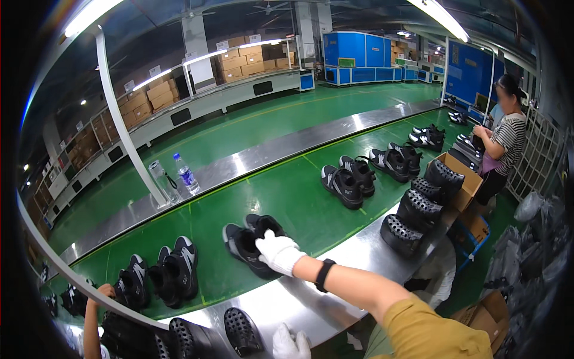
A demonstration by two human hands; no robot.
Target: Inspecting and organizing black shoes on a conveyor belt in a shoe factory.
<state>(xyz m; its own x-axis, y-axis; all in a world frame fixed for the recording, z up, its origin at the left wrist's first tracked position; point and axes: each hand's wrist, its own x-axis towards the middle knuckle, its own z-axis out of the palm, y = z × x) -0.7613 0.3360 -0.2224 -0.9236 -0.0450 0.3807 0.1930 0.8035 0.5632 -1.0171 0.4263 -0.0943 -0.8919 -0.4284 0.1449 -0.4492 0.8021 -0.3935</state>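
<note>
Right hand (278, 251), gloved, closed on black shoe (248, 245) on green belt (299, 197); pick-up under way. Left hand (291, 344) low at tabletop (311, 299), grip indiscernible. Next: a clean lift.

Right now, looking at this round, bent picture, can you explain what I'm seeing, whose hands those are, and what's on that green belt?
One camera, worn on a person's head, looks down; its wide lens bends the edges. The white-gloved right hand reaches across and touches a pair of black shoes on the green conveyor belt. The gloved left hand rests low by the steel edge, holding nothing visible. More shoe pairs line the belt, with black perforated shoe moulds along the edge. Another worker stands at the far end.
</note>
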